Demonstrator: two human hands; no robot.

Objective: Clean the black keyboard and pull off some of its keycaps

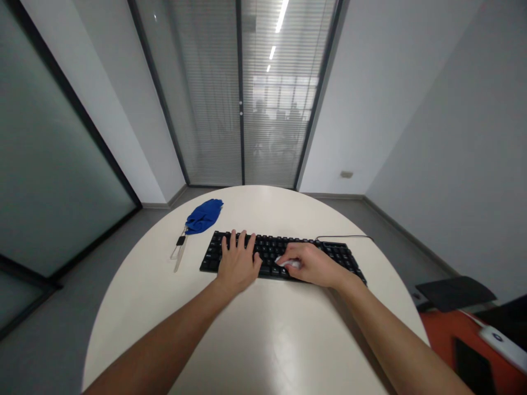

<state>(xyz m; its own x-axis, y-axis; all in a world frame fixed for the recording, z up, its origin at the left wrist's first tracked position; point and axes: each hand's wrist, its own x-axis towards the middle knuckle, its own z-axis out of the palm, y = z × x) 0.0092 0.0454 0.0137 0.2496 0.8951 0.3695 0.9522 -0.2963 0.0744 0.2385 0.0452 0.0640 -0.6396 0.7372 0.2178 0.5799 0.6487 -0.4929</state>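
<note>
A black keyboard (212, 256) lies across the middle of a round white table (247, 340). Spread over its left part, my left hand (237, 264) rests with fingers apart and holds nothing. My right hand (310, 263) is closed on a crumpled white tissue (292, 264), which touches the keys right of the middle. Most of the tissue is hidden under my fingers. The number pad shows beyond my right hand.
A blue cloth pouch (205, 215) lies at the back left, with a strap bearing a black clip (180, 240) beside it. The keyboard's cable (346, 236) runs off the right edge. A red seat (444, 340) holding a white power strip (502, 343) stands at the lower right.
</note>
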